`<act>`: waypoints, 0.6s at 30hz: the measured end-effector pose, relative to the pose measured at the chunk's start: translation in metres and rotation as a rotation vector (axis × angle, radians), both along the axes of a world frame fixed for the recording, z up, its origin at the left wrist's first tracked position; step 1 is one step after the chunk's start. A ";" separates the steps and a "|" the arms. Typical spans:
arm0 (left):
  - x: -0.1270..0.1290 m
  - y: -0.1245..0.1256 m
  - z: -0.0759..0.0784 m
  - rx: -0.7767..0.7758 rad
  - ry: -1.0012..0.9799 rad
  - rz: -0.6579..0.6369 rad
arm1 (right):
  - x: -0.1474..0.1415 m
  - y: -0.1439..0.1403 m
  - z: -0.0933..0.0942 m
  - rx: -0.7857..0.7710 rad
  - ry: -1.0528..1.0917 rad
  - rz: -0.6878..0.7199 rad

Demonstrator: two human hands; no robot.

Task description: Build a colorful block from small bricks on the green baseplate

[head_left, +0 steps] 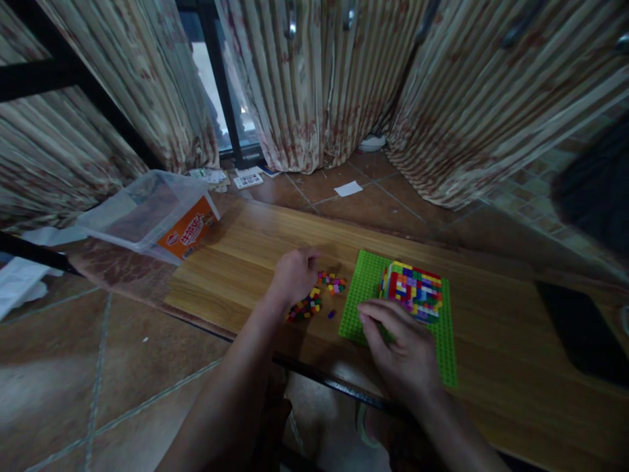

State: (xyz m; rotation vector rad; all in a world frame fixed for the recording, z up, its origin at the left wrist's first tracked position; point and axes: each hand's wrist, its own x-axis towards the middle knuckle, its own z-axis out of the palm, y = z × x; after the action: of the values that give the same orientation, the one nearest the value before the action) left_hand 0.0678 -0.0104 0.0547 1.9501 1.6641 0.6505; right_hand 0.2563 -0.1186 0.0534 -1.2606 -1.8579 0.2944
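Hands work apart: left hand (293,275) cupped over loose bricks (314,300), picking; right hand (403,351) pressing flat to steady green baseplate (366,288).

A baseplate (366,288) is lying on a table (491,341), with a block build (413,290) standing on its far right part. Loose bricks (314,298) are lying on the table just left of the baseplate. The left hand (293,275) is resting over the bricks; the right hand (400,347) is lying on the baseplate's near edge, in front of the build. A tub (152,213) is sitting at the table's far left corner, and a phone (580,331) is lying well off to the right. Curtains (319,78) are hanging behind the table.
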 end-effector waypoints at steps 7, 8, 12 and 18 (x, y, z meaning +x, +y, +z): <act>-0.004 0.000 0.003 -0.007 0.032 0.008 | -0.017 0.017 -0.021 -0.094 -0.059 0.057; -0.005 0.000 0.004 -0.006 0.035 0.006 | -0.020 0.020 -0.023 -0.094 -0.065 0.060; -0.008 -0.002 0.004 -0.017 0.056 -0.006 | -0.034 0.030 -0.028 -0.112 -0.106 0.057; -0.012 -0.006 0.006 -0.031 0.069 -0.003 | -0.049 0.044 -0.032 -0.187 -0.207 -0.002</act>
State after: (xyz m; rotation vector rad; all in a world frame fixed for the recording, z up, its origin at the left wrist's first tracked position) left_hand 0.0553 -0.0160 0.0608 1.9727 1.7023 0.5590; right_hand 0.2069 -0.0745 0.0211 -1.4669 -2.0414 0.3547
